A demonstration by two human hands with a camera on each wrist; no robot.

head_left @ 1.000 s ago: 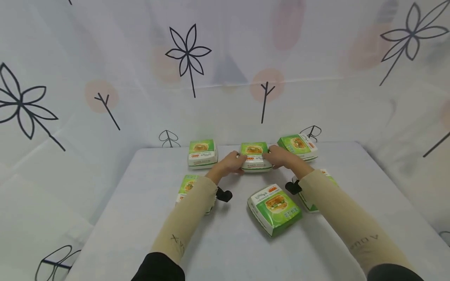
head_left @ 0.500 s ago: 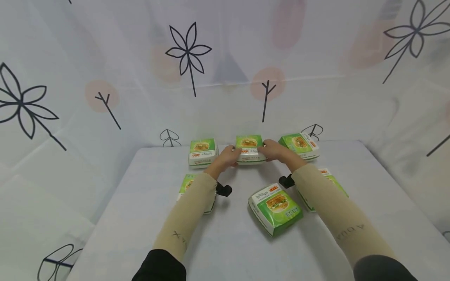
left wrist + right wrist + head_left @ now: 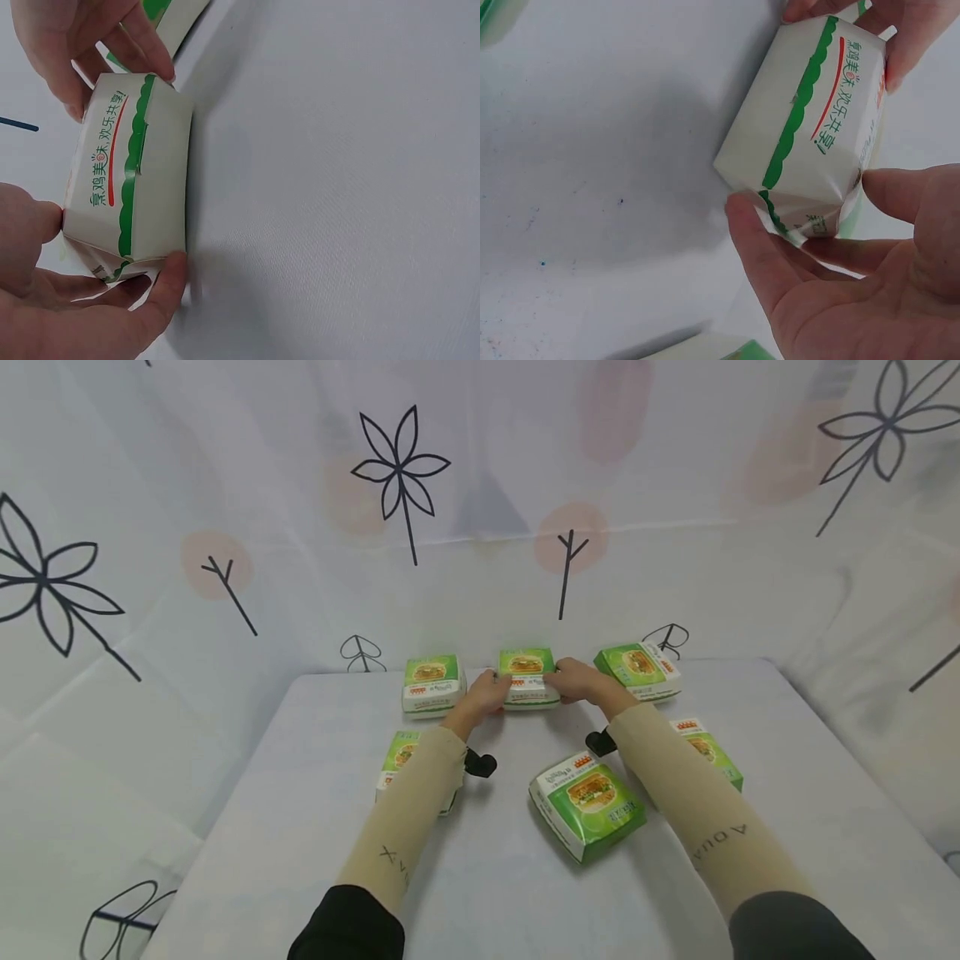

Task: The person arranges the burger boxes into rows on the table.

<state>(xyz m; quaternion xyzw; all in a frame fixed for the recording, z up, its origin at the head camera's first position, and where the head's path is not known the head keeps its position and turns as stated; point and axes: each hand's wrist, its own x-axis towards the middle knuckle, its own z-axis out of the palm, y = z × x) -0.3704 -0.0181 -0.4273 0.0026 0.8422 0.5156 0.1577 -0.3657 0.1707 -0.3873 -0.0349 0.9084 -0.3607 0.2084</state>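
Both hands hold one green and white burger box [image 3: 527, 668] at the back middle of the table. My left hand [image 3: 486, 692] grips its left end, and my right hand [image 3: 581, 682] grips the right end. In the left wrist view, the left thumb presses the upper edge of the box [image 3: 154, 176] while the fingers curl under its end. Seen from the right wrist, the box [image 3: 802, 112] has the right thumb on its upper edge and fingers along the end and lower corner. Its white front carries a green scalloped band and a red line.
Similar boxes stand to the left [image 3: 433, 685] and right [image 3: 639, 672] in the back row. Nearer are a turned box [image 3: 588, 806], one partly behind the left sleeve [image 3: 397, 760] and one partly behind the right sleeve [image 3: 708, 752]. A printed cloth [image 3: 480, 585] hangs behind the table.
Both hands have shifted the held box a little left and back towards the cloth. The right forearm has swung left, uncovering more of the right-hand near box. The other boxes stay put.
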